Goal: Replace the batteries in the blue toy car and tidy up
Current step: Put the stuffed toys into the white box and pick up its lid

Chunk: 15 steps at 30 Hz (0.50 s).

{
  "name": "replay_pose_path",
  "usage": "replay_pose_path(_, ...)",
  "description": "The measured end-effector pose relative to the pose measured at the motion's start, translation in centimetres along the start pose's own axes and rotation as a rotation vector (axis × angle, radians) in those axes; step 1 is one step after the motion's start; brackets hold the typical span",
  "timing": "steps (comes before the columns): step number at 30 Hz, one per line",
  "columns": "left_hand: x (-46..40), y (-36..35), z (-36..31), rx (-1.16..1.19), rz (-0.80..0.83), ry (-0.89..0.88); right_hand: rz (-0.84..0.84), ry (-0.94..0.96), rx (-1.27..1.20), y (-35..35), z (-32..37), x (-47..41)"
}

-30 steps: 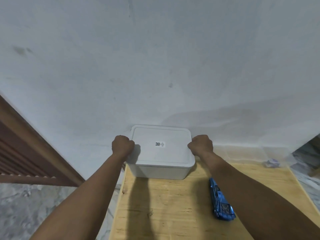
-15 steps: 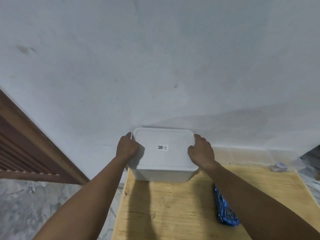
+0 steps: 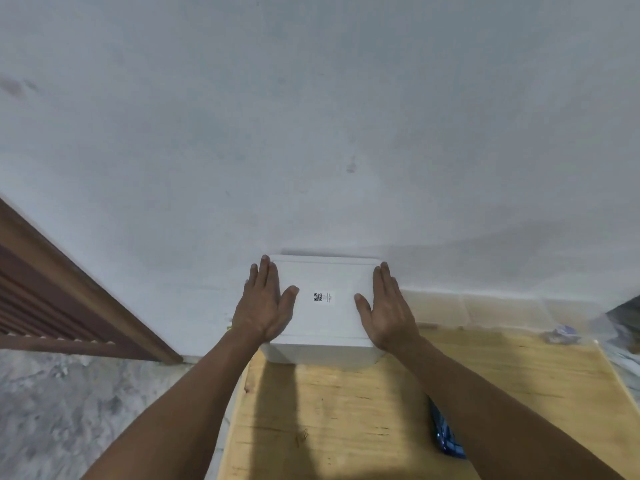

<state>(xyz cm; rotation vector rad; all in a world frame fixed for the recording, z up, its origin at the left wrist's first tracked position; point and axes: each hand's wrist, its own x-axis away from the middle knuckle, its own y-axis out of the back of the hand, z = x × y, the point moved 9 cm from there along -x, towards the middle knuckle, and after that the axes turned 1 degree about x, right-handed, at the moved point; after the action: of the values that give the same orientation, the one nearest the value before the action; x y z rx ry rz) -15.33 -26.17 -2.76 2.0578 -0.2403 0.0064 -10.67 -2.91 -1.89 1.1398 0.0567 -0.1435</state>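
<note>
A white box with a lid sits in the middle of the frame, at the far end of a wooden table, right up against a pale wall. The lid is on the box, and it has a small sticker with a square code near its middle. The left hand lies flat on the left side of the lid, with straight fingers pointing at the wall and the thumb spread out toward the sticker. The right hand lies flat on the right side of the lid in the same way, its thumb reaching in toward the sticker too. Both hands are spread out and relaxed; they press down on the lid and grab nothing. The blue toy car is on the table in the lower right of the frame, well apart from the box, and the right arm covers most of it. A small crumpled blue and white thing lies at the far right of the table; it is too blurry to name. A brown wooden shutter fills the left edge, and a grey stone floor shows in the lower left.
</note>
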Motion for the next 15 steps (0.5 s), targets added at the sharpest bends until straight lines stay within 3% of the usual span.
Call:
replay_pose_path(6,-0.2,-0.1,0.1,-0.017,0.034,0.006,0.035,-0.028,0.042,0.1,0.3,-0.2)
replay_pose_path(15,0.3,0.5,-0.3,-0.098,-0.001,-0.022,-0.085,-0.019,0.015,0.2,-0.1,-0.4)
